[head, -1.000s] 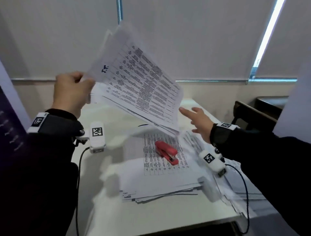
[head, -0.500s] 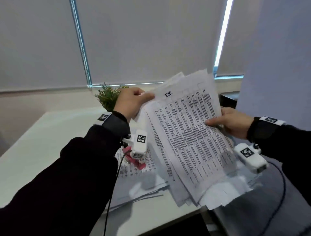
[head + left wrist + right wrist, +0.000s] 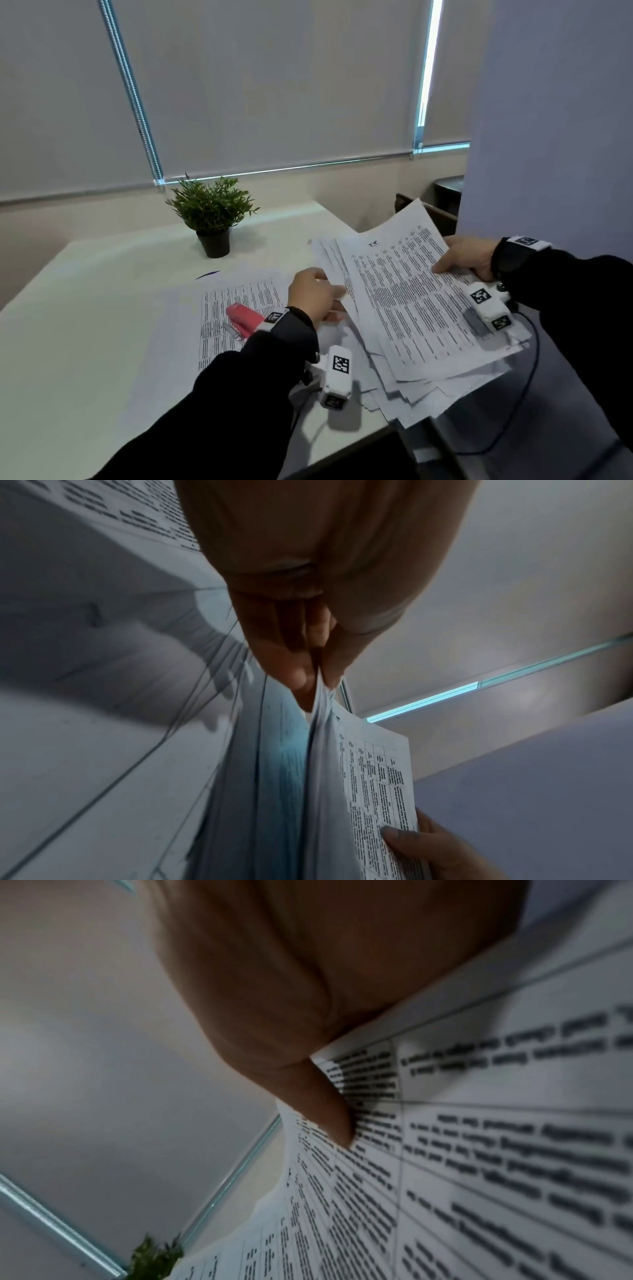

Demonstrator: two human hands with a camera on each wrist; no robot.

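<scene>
Bundle: the bundle of printed sheets is at the right near corner of the table. Its lower sheets are fanned out and reach past the table edge. Whether it rests on the table I cannot tell.
Left hand: the left hand pinches the left edge of the bundle, with the fingers closed on the sheets.
Right hand: the right hand holds the right edge, and its thumb lies on the top page.
Second pile: a pile of printed pages lies flat on the table, left of the bundle.
Stapler: the red stapler lies on this pile, near the left wrist.
Plant: a small plant in a dark pot stands further back.
</scene>
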